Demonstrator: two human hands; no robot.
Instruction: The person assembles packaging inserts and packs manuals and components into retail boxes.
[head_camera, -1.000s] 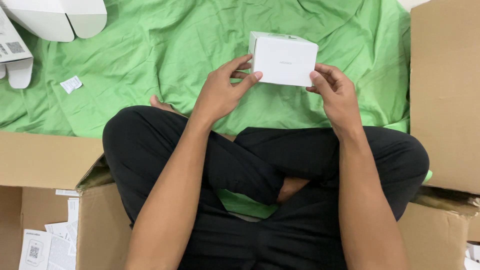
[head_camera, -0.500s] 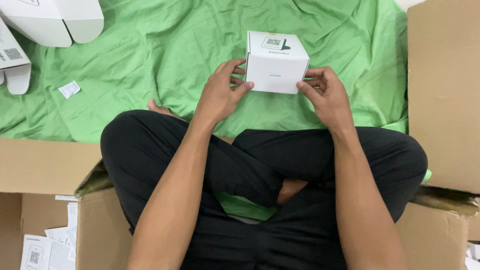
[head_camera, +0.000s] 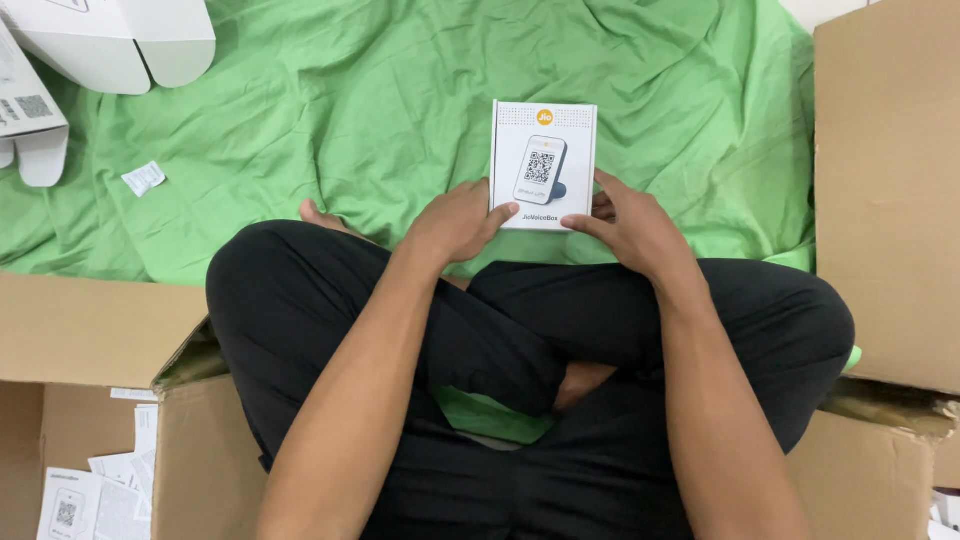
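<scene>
Two hands (head_camera: 460, 222) (head_camera: 632, 230), white upright box (head_camera: 543, 165)

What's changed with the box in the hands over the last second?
The small white box has been turned in both hands: a plain side faced up before, now its printed front with a device picture faces the camera. The left hand and right hand kept hold of its lower edges. The green cloth and the cardboard cartons stayed put.
</scene>
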